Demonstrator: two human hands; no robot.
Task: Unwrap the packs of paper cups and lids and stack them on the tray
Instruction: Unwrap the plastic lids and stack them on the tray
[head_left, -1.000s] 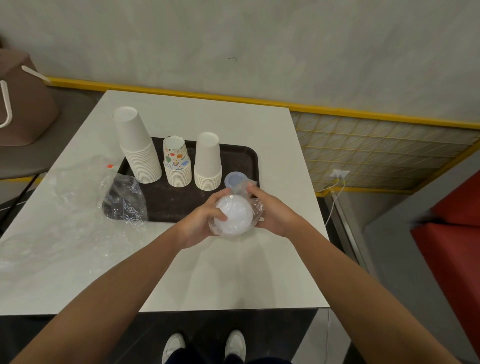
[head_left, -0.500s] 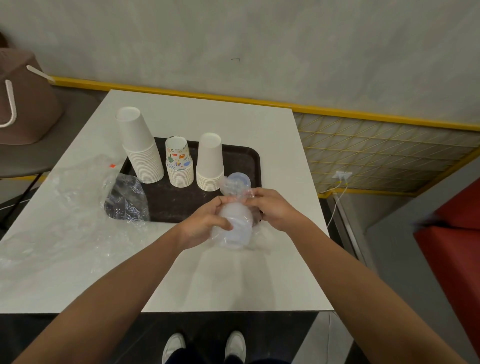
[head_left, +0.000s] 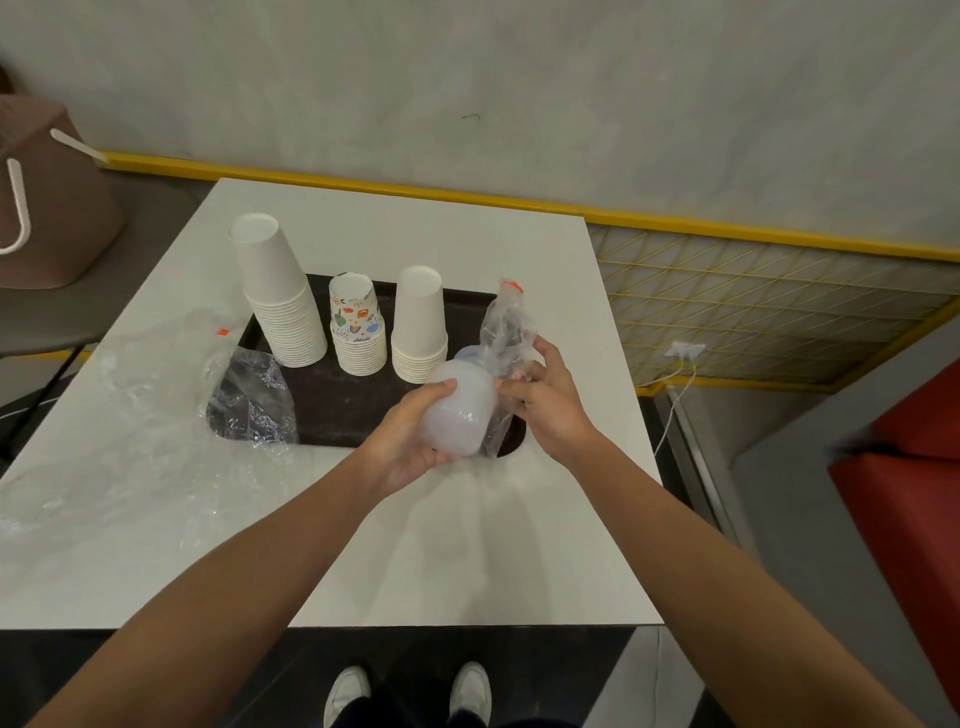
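My left hand (head_left: 410, 441) grips a stack of translucent white lids (head_left: 460, 410) above the near right corner of the dark brown tray (head_left: 358, 410). My right hand (head_left: 545, 400) pinches the clear plastic wrapper (head_left: 506, 332), which stands up off the stack with a red tag at its top. On the tray stand three upside-down cup stacks: a tall white stack (head_left: 278, 296) at the left, a patterned stack (head_left: 357, 322) in the middle and a white stack (head_left: 420, 325) at the right.
Crumpled clear wrappers (head_left: 244, 400) lie over the tray's left end and across the left of the white table (head_left: 467, 545). A brown bag (head_left: 47, 202) sits at the far left. The table's right edge drops to a floor with a red seat (head_left: 914, 467).
The lid stack has tilted so its side faces me, and my right hand has pulled the wrapper up and back off it. The camera shifted slightly.
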